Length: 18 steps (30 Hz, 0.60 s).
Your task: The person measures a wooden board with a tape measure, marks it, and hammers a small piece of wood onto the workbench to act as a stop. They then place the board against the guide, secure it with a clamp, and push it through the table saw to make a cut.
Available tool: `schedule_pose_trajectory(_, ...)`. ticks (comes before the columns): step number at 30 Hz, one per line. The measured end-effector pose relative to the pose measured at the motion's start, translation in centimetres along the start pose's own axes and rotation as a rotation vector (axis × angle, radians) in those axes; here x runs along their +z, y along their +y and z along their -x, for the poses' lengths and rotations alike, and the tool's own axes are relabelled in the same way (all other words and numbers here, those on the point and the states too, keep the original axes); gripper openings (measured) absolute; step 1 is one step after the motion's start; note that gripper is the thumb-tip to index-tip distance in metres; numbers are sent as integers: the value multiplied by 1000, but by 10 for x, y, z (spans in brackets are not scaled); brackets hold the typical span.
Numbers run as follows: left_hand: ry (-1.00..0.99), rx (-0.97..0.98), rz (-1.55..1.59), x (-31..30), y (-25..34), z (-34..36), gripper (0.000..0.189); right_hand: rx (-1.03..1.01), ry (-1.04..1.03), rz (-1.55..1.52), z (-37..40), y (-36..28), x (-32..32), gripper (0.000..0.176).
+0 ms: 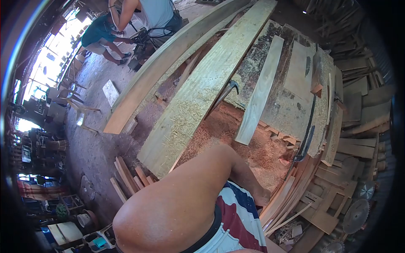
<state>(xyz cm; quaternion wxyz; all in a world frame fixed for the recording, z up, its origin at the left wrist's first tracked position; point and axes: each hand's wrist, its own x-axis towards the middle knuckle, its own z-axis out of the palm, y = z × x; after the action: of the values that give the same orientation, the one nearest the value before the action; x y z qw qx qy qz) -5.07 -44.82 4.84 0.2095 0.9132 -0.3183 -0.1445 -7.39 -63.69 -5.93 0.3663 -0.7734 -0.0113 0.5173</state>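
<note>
While the left hand (262,197) is hanging near the shorts (240,217), its fingers too unclear to tell, shavings (185,120) are lying on a plank (223,61).

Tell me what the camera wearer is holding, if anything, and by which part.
Cannot be told: the wearer's visible hand, by the striped shorts, shows no clear fingers.

The wide plank (202,92) is pale matt wood; beside it, the hammer's head (232,85) is smooth dark metal.
</note>
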Motion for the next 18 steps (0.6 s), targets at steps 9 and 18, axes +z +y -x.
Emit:
schedule_pose_trajectory(9, -136, 39, -116, -24, 6, 19, 25, -25, -25, 16, -2, 0, -7, 67)
schedule_pose_trajectory(18, 294, -756, 454, -100, -68, 97, 32, -231, -40, 238, 28, -46, -77, 68)
